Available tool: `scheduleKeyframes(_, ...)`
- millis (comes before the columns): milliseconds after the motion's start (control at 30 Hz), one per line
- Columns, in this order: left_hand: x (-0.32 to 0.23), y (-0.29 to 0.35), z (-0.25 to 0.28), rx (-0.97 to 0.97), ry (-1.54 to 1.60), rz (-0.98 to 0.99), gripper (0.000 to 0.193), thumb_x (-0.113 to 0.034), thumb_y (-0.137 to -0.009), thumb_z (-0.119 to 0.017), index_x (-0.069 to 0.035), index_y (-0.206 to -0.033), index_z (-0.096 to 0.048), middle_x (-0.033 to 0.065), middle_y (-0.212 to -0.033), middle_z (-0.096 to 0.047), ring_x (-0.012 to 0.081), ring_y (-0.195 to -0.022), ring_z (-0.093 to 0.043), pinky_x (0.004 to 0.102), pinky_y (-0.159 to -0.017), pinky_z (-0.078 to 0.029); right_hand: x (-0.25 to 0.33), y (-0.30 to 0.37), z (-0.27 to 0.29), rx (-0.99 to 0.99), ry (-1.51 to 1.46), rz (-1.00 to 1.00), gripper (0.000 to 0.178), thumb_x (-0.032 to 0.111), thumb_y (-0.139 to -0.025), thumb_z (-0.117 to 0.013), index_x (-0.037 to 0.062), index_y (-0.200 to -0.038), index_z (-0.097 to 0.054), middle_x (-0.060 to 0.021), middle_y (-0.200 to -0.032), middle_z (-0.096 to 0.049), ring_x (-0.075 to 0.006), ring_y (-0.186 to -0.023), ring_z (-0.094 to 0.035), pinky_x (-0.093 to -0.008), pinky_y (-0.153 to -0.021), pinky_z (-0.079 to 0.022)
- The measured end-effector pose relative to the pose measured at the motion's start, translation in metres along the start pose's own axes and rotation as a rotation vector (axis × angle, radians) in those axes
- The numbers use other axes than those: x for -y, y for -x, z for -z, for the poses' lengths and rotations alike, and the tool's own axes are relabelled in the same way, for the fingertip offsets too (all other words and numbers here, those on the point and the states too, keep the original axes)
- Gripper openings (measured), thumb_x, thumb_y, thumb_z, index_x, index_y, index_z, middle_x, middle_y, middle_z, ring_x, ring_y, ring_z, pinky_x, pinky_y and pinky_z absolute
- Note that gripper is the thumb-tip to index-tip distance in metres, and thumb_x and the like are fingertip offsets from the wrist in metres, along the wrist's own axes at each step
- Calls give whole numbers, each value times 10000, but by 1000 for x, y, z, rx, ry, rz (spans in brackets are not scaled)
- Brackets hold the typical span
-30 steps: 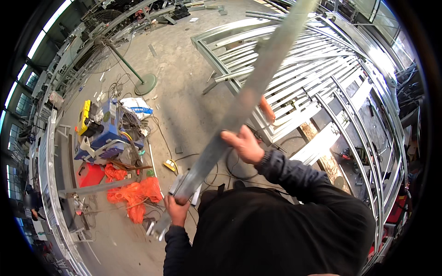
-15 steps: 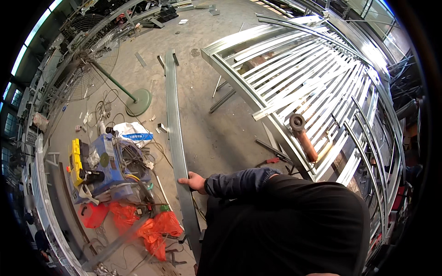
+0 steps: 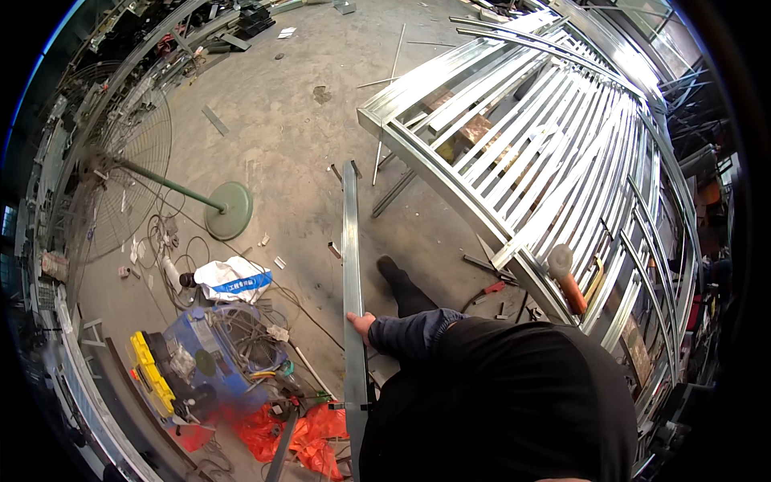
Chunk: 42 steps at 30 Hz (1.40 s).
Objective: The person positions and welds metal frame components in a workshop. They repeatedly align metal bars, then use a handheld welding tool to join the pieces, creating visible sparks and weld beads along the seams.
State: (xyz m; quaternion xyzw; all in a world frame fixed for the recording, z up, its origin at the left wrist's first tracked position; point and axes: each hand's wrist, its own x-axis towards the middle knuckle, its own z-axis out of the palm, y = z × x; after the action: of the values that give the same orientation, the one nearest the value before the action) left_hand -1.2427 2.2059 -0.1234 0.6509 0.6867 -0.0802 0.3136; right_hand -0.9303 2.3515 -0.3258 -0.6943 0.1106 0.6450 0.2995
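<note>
My left hand [image 3: 362,325] is closed around the right edge of a long grey metal bar [image 3: 351,241], thumb on top and fingers partly hidden beneath. The bar runs from the lower edge up the middle of the view. Small metal pieces stick out from its far end, and a dark clip-like piece [image 3: 363,406] sits near its close end. My left sleeve [image 3: 414,333] reaches across from my dark clothing. My right hand is not in view. One of my legs [image 3: 414,293] shows just beyond the sleeve, right of the bar.
Right: a large slatted metal frame [image 3: 450,165] with an orange tool [image 3: 573,296] on it. Left: a green-based fan [image 3: 230,210], a white sack [image 3: 233,281], a blue machine [image 3: 201,341] with coiled cables, a yellow case [image 3: 151,373] and orange plastic bags [image 3: 317,442]. Cables cross the floor.
The bar, still in my left hand, has moved to the right and closer to me, away from the fan. My leg has come into view. The whole view has shifted somewhat.
</note>
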Motion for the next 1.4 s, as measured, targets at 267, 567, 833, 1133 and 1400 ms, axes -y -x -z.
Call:
scheduleKeyframes(267,-93,-103,53,248,-116,194,561,-211,-757,-833,41,-1164,-542,263,-970,-660,476,-929,-664,536,-829,-526,171,-176,-22,132,-304,-47,673,411,-973,-775,-97,-1374,-588,-219,-1223,-732,-351,-1017,-752,-518,-865,-604)
scheduleKeyframes(567,-191,-319,132,260,-253,-63,429,-213,-826,-788,29,-1096,-559,256,-917,-661,475,-885,-656,539,-801,-514,429,-310,-1,127,-737,131,605,280,-988,-722,-62,-1458,-550,-191,-1336,-686,-351,-1165,-682,-488,-991,-550)
scheduleKeyframes(833,-249,-501,122,293,-345,-251,532,-166,-785,-833,27,-1211,-579,243,-944,-674,451,-870,-672,511,-759,-540,498,-354,41,-41,-520,469,605,368,-1022,-664,-33,-1468,-585,-155,-1414,-664,-258,-1275,-607,-370,-1129,-422)
scheduleKeyframes(1133,-312,-728,50,382,-352,-207,674,-251,-677,-907,51,-1164,-552,303,-1134,-682,482,-1088,-664,520,-975,-540,407,-208,122,54,215,395,680,460,-1057,-623,5,-1549,-513,-218,-1560,-560,-301,-1471,-509,-379,-1221,-373)
scheduleKeyframes(1400,-564,-967,-81,353,-371,-482,737,-247,-740,-912,10,-1301,-509,280,-1262,-669,450,-1204,-660,502,-1026,-553,305,-85,123,-305,-31,-95,638,384,-1005,-696,-3,-1494,-562,-189,-1320,-729,-281,-1238,-688,-367,-1047,-527)
